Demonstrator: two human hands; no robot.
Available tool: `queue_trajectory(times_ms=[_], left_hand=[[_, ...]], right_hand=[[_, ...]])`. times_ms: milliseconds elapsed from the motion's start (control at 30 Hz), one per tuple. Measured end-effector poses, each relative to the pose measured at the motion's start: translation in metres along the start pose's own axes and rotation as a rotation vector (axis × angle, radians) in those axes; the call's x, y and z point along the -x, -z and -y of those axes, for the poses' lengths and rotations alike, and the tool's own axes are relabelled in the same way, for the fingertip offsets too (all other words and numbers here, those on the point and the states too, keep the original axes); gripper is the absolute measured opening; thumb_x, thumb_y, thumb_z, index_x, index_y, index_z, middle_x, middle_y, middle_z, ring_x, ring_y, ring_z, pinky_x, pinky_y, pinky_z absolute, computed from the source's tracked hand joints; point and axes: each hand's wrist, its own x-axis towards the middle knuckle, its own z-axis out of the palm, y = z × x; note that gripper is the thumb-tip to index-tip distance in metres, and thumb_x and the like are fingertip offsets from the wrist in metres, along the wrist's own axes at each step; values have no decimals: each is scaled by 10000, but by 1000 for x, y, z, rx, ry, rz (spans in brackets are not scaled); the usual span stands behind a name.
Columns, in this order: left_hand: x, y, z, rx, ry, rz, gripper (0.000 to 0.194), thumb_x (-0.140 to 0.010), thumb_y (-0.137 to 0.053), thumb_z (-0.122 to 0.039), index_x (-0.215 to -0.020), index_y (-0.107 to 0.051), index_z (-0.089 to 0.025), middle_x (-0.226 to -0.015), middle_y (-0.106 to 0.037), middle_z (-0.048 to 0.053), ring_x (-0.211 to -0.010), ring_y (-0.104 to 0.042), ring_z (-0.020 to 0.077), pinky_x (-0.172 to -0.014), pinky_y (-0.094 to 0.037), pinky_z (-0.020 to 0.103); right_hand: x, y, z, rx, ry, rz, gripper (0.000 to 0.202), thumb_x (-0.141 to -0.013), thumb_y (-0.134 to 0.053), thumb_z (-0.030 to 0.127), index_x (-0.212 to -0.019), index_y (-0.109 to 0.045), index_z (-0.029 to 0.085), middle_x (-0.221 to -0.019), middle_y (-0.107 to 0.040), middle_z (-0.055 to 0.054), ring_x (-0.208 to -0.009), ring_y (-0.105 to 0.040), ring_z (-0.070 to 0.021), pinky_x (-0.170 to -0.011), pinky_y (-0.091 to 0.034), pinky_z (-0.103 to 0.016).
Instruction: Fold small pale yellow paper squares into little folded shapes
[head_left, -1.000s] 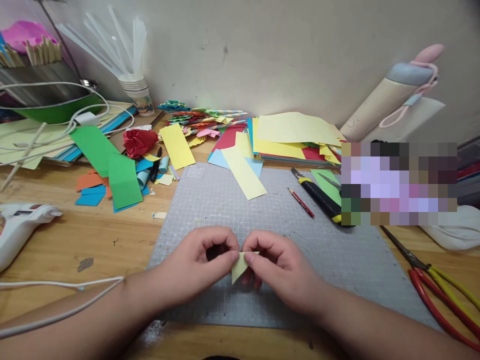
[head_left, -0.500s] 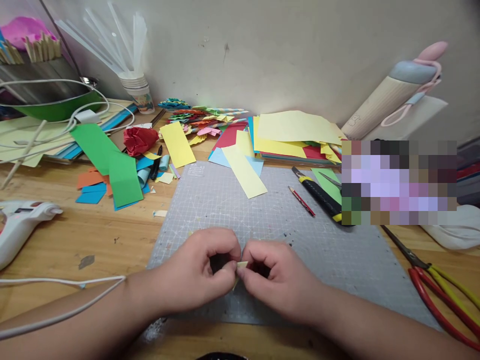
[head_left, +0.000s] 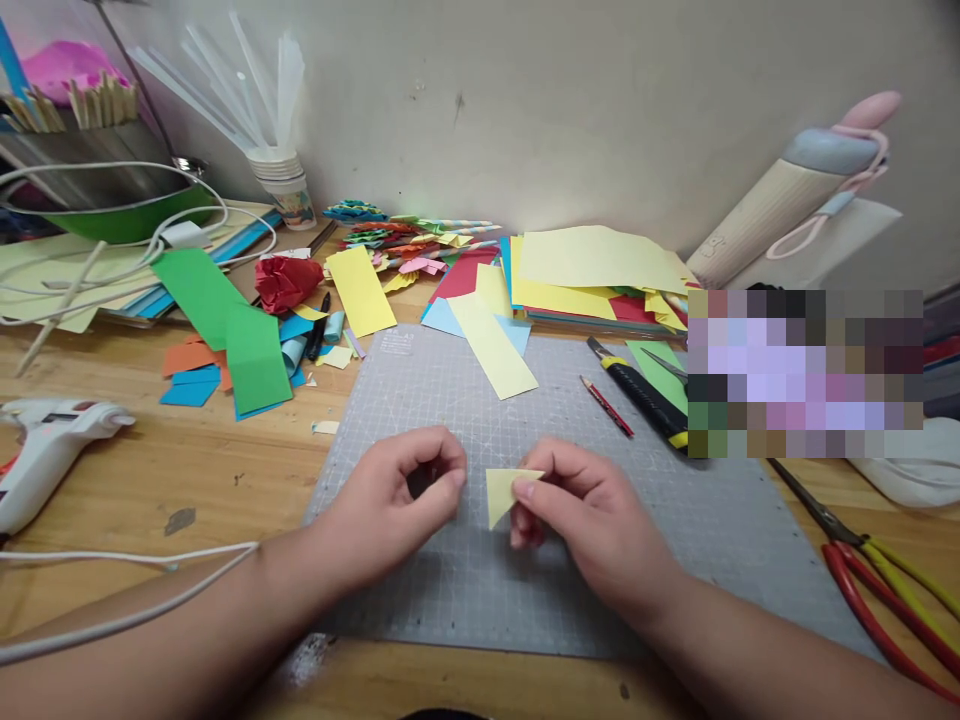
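Observation:
Between the thumb and fingers of my right hand (head_left: 592,500) is a small pale yellow paper triangle (head_left: 499,492), its straight edge at the top and one corner pointing down. My left hand (head_left: 409,495) is just left of it, apart from the paper, with thumb and index fingertip pressed together and nothing visible in them. Both hands are above a grey gridded cutting mat (head_left: 420,610). Farther back on the mat lie a pale yellow paper strip (head_left: 495,350), a short red pencil (head_left: 607,406) and a black and yellow utility knife (head_left: 645,395).
A white glue gun (head_left: 64,440) sits at the left, its cable crossing near my left forearm. Red and yellow handled pliers or shears (head_left: 855,550) lie at the right. Green paper strips (head_left: 259,355), a red paper flower (head_left: 287,284) and stacked coloured sheets (head_left: 600,265) line the back.
My hands have moved apart. The yellow paper, earlier mostly hidden between both sets of fingertips, now shows as a triangle in my right hand alone; my left hand has let go of it.

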Motion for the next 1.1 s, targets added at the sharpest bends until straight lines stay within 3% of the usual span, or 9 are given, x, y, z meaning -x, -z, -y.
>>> queue_trajectory(times_ms=[67, 167, 300, 533, 700, 800, 900, 1000, 1100], left_hand=[[1, -1, 0, 73, -22, 35, 145, -864, -497, -298, -788, -536, -181, -704, -520, -22, -661, -475, 133, -605, -390, 254], [3, -3, -1, 21, -78, 58, 170, -879, -491, -264, -739, -538, -180, -675, -530, -22, -646, -480, 126, -600, -385, 248], [6, -4, -1, -132, -151, 64, 144, -834, -503, -158, -693, -519, -181, -658, -522, -29, -638, -482, 118, -594, -373, 239], [8, -10, 0, -273, -317, 129, 162, -768, -511, -77, -650, -473, -181, -635, -486, -27, -636, -468, 121, -608, -356, 248], [11, -9, -5, -204, -295, 40, 171, -750, -502, -68, -624, -468, -179, -610, -466, -32, -613, -459, 114, -580, -346, 237], [11, -4, -7, -124, -207, -37, 177, -779, -492, -109, -621, -465, -183, -613, -472, -34, -609, -460, 114, -572, -350, 236], [7, 0, -6, -26, -79, -131, 195, -826, -482, -182, -632, -472, -188, -624, -473, -36, -616, -457, 120, -580, -359, 242], [4, -2, -2, 89, 28, -92, 199, -856, -505, -261, -673, -517, -182, -644, -503, -31, -623, -461, 124, -587, -372, 247], [3, -4, 1, 175, 49, -4, 216, -863, -540, -301, -690, -548, -172, -659, -544, -23, -642, -482, 126, -614, -382, 254]], right_hand=[[0, -2, -1, 12, -7, 57, 199, -827, -577, 301, -672, -517, 192, -570, -562, 28, -520, -551, -112, -509, -424, -243], [1, -3, -3, 130, 23, 117, 161, -856, -537, 288, -726, -526, 194, -614, -569, 11, -562, -544, -124, -525, -423, -253], [6, -2, -4, 448, 225, 94, 74, -847, -481, 179, -797, -533, 197, -678, -556, 6, -609, -512, -129, -558, -400, -262], [8, -6, -9, 770, 416, 119, 145, -727, -481, 87, -648, -445, 204, -588, -466, 41, -534, -416, -101, -517, -303, -253], [6, -5, -7, 803, 467, 31, 160, -677, -460, 70, -597, -411, 200, -550, -397, 47, -511, -368, -96, -497, -273, -252], [3, 2, -4, 761, 398, -74, 152, -663, -456, 66, -590, -441, 199, -550, -430, 41, -514, -401, -103, -501, -302, -255], [0, 8, -3, 542, 253, -159, 145, -727, -467, 97, -628, -481, 201, -577, -502, 25, -549, -501, -126, -515, -376, -259], [-2, 7, -5, 160, 69, -32, 64, -854, -505, 249, -822, -539, 205, -683, -573, 14, -568, -590, -134, -481, -438, -242], [-3, 1, -8, -69, -70, 118, 187, -876, -552, 380, -914, -546, 197, -721, -616, 4, -545, -628, -122, -412, -417, -189]])
